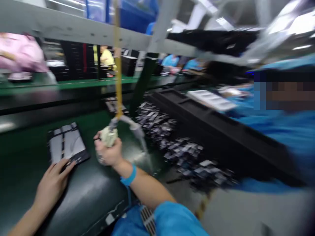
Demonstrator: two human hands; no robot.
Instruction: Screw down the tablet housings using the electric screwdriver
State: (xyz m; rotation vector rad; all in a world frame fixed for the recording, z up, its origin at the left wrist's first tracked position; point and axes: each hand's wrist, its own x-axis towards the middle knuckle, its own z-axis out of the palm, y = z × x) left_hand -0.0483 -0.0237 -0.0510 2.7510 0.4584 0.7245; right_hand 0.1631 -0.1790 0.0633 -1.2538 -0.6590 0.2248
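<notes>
My right hand (109, 152) is shut on the pale, wrapped handle of a hanging tool (110, 134) that dangles from a yellow coiled cord (118, 65); a thin nozzle sticks out to the right of it. A blue strap circles that wrist. My left hand (52, 183) lies flat with its fingertips on the near edge of a dark flat panel with silver patches (66, 142), which rests on the green-black belt (93, 193). The whole view is motion-blurred.
A heap of small dark and silver parts (177, 147) lies right of the tool. Behind it runs a long black tray (221, 131) with a white tray (211, 99) on it. A person in blue (283, 131) sits at the right. A grey frame bar (73, 31) crosses overhead.
</notes>
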